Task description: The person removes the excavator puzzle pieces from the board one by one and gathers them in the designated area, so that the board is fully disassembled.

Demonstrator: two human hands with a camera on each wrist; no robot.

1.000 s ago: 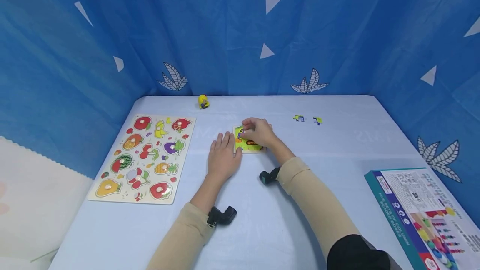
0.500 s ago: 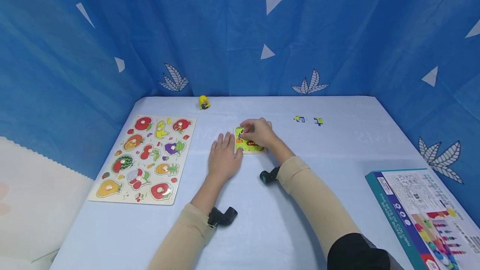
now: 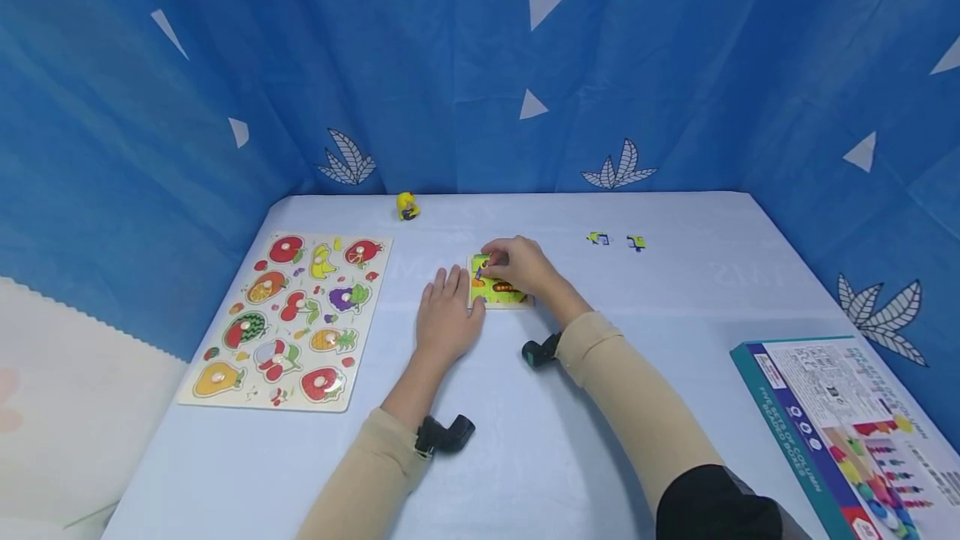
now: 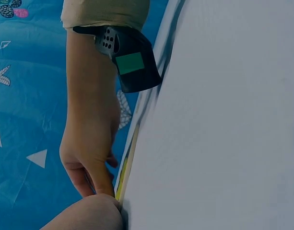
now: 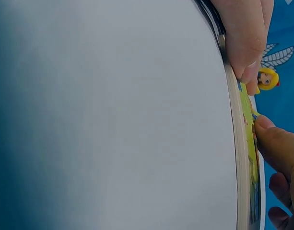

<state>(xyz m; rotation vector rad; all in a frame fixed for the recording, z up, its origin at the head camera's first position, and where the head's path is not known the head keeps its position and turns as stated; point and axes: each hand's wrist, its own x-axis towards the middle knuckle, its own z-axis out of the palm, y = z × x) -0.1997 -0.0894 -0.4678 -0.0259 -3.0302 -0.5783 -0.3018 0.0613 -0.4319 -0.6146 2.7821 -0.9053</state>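
Observation:
A small wooden jigsaw puzzle (image 3: 501, 293) in a pale frame lies mid-table, its picture yellow-green with an orange-brown shape. My left hand (image 3: 447, 319) rests palm down beside it, fingers straight, thumb at the near left corner of the frame. Over the far part of the puzzle my right hand (image 3: 522, 265) pinches a jigsaw piece (image 5: 254, 114) between thumb and fingers; the hand mostly covers the piece. From the right wrist, the right thumb (image 5: 265, 123) shows against the piece. Two loose pieces, one bracket-shaped (image 3: 597, 237) and one notched (image 3: 636, 242), lie farther back to the right.
A fruit peg board (image 3: 288, 319) lies at the left. Near the back edge stands a yellow-haired figurine (image 3: 407, 206). A boxed bead set (image 3: 847, 432) occupies the right front. Blue curtain (image 3: 480, 65) encloses the back and sides.
Both hands stay almost in place. The right fingers shift very slightly over the puzzle; the loose pieces have not moved.

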